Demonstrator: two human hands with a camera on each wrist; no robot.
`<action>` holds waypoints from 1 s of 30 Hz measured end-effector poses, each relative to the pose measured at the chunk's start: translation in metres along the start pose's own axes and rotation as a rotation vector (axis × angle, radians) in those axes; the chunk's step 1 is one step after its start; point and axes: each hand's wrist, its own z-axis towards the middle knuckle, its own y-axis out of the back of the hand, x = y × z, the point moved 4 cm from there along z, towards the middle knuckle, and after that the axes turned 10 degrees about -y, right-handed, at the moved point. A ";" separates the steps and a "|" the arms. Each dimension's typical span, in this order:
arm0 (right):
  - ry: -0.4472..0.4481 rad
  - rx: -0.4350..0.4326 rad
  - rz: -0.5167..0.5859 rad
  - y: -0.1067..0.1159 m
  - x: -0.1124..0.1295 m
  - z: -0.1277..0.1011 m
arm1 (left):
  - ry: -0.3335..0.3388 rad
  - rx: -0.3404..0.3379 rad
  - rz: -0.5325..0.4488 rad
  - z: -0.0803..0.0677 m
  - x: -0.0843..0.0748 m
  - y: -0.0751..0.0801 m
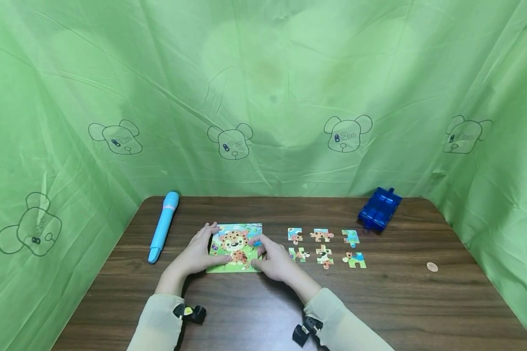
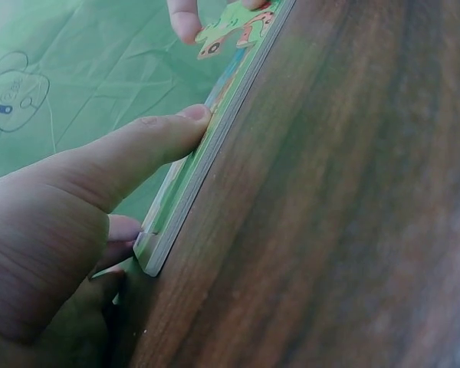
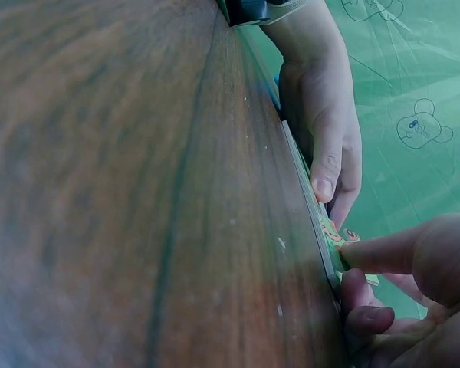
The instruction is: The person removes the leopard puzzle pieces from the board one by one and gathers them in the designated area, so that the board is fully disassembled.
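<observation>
A jigsaw puzzle board [image 1: 239, 267] with a spotted leopard cub picture lies flat on the table. My left hand [image 1: 200, 251] rests at its left side, the thumb laid straight on the board's face and the fingers along the left edge. Over the board's right part, my right hand [image 1: 272, 258] pinches a puzzle piece [image 2: 228, 34] between thumb and fingers. In the left wrist view this piece is tilted above the board's surface. The right wrist view shows my right thumb pressed on it, most of the piece being hidden by the fingers.
Several loose puzzle pieces [image 1: 321, 235] lie in two rows right of the board. A blue plastic case-like object [image 1: 379, 209] sits at the back right, a small round pale disc [image 1: 432, 266] in front of it. A light-blue microphone-shaped stick [image 1: 164, 226] lies left. Green cloth [image 1: 272, 161] surrounds the table.
</observation>
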 end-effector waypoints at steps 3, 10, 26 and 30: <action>0.000 -0.003 0.004 0.000 0.000 0.000 | -0.003 -0.007 -0.001 -0.001 0.000 0.000; -0.003 -0.004 0.013 0.002 0.002 -0.001 | 0.002 -0.015 -0.006 -0.001 0.000 0.000; -0.030 0.057 0.189 0.016 0.006 -0.003 | 0.008 -0.017 0.004 0.000 0.003 0.000; -0.044 0.109 0.259 0.026 0.007 -0.006 | 0.008 -0.016 0.008 -0.001 0.003 0.000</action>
